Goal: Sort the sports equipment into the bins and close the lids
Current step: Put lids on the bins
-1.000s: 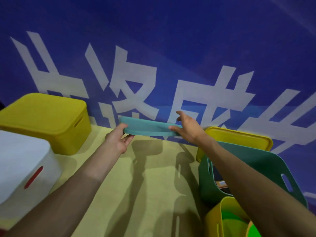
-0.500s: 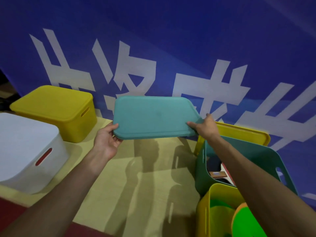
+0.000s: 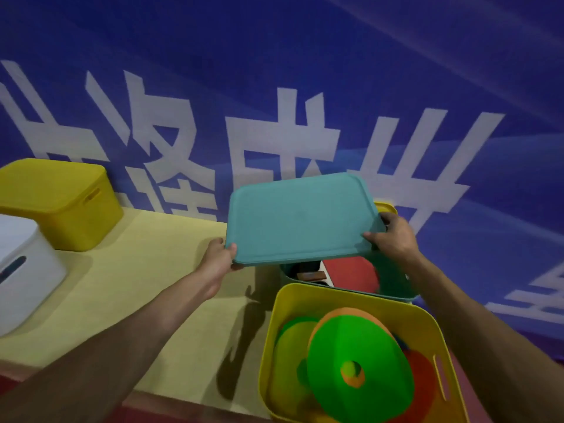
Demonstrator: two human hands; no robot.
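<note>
Head view: I hold the teal lid point(image 3: 302, 218) with both hands, just right of centre. It is tilted, far edge higher, over the open teal bin point(image 3: 396, 285) at 4 o'clock. My left hand point(image 3: 218, 259) pinches the lid's near-left corner, thumb on top and fingers hidden beneath. My right hand point(image 3: 393, 236) grips the near-right corner, thumb lying on the top face and fingers curled round the edge.

The lid is not seated. The bin's near rim shows below it, and inside I see a red paddle point(image 3: 351, 273) and a brown handle beside it. I cannot tell whether the lid's far edge touches the bin.

A corner of a yellow lid point(image 3: 386, 206) peeks out behind the teal one. At 5 o'clock, touching the teal bin's near wall, stands an open yellow bin point(image 3: 271, 346) holding green and orange discs point(image 3: 357, 361). At 9 o'clock a closed yellow bin point(image 3: 58, 203) sits on the table point(image 3: 152, 285). A closed white bin point(image 3: 24, 270) is just beside it at 8 o'clock.
</note>
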